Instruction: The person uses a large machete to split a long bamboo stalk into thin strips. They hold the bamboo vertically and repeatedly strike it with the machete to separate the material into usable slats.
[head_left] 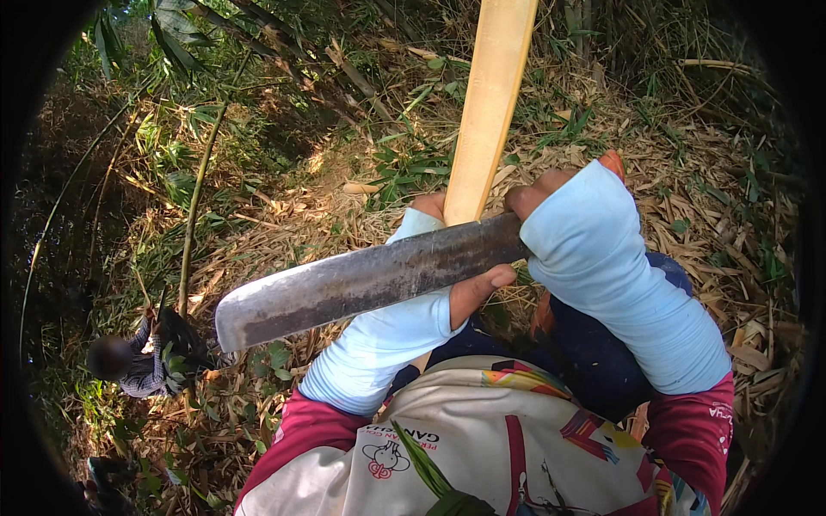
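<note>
My R hand (540, 191) grips the machete (370, 279), L hand (473, 297) clasps the bamboo strip (490, 103) toward 12 o'clock: split already, face prob. pared, hidden underside TBC.

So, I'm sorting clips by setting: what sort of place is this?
Outdoors, probably a woodland or bamboo grove: dry leaf litter covers much of the ground, a slender stem rises at the left, and low green plants grow through the litter.
</note>
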{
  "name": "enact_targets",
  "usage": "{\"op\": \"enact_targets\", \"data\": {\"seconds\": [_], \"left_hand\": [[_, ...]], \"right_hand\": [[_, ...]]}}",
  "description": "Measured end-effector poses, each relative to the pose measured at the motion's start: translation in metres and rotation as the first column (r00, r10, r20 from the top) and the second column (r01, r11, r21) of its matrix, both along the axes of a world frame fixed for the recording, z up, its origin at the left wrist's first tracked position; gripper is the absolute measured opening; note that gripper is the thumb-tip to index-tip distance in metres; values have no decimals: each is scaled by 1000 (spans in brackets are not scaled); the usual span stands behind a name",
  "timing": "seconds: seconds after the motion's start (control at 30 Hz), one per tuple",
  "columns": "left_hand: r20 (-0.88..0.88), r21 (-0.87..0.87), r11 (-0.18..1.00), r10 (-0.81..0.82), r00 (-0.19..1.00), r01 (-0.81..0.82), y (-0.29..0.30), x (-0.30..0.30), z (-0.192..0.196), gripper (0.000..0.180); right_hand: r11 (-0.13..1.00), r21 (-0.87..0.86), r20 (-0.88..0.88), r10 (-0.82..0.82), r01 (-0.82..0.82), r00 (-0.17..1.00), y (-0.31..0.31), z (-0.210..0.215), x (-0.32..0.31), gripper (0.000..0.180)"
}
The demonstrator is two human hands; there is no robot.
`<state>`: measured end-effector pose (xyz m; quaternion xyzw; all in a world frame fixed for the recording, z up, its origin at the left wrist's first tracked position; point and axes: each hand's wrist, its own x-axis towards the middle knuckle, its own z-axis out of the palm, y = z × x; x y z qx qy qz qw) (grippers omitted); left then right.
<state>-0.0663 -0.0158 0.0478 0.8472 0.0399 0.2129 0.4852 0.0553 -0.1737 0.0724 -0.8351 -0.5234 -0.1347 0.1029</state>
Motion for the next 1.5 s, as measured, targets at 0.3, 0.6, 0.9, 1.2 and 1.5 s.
{"op": "enact_targets", "data": {"seconds": [0.3,0.6,0.9,1.2,1.5], "left_hand": [[-67,3,1000,14,998,-14,-1,-1,1,61],[-35,-3,998,62,997,-62,-1,4,-4,47],[-105,-87,995,45,993,-55,1,2,-8,49],[-180,79,994,91,979,-78,26,-13,-36,56],[-348,-70,996,-70,935,49,39,-36,-46,52]], "right_hand": [[998,-57,-65,-37,33,997,1,2,1,23],[997,73,-194,-18,32,981,7,-16,11,22],[997,40,-71,-61,64,996,15,-28,19,15],[940,-228,-242,-307,253,921,20,11,34,29],[900,151,-385,-328,410,863,4,-21,114,18]]}}
